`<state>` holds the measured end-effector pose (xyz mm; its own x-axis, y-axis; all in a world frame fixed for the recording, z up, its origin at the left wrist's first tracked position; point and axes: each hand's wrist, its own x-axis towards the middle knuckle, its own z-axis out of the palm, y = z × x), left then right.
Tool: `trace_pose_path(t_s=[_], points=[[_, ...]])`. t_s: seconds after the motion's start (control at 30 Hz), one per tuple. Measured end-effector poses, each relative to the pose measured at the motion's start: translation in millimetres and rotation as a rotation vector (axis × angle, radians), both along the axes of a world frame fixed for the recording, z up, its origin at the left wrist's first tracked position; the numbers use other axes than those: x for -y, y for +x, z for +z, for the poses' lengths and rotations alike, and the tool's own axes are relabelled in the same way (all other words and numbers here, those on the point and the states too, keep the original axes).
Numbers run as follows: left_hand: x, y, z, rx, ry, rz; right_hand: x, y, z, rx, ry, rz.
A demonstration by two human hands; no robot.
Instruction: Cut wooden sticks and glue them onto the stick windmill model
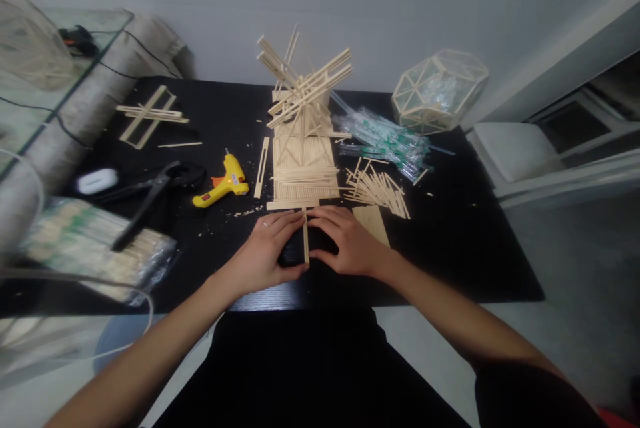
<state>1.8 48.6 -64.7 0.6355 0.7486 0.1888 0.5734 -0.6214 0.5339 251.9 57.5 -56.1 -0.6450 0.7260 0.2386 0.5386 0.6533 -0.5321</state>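
Note:
Near the front edge of the black table, my left hand and my right hand face each other. Between them they pinch a narrow bundle of wooden sticks that points away from me, fingertips and thumbs pressing both sides. Just beyond my fingers lies a short row of sticks, at the front of a stick-built platform. On that platform stands a windmill-like model with crossed stick blades. Left of it rests a yellow glue gun. A thin wooden board is partly behind my right hand.
Loose sticks and plastic wrappers lie right of the model. Black-handled pliers, a white case and a packet of sticks are at left. A crossed stick frame lies behind them; a faceted container stands back right.

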Motion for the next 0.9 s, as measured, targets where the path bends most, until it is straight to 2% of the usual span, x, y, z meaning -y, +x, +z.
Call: trace_pose_path(t_s=[0.9], points=[[0.6, 0.7, -0.9, 0.025, -0.01, 0.005, 0.2, -0.1, -0.1, 0.0, 0.001, -0.002]])
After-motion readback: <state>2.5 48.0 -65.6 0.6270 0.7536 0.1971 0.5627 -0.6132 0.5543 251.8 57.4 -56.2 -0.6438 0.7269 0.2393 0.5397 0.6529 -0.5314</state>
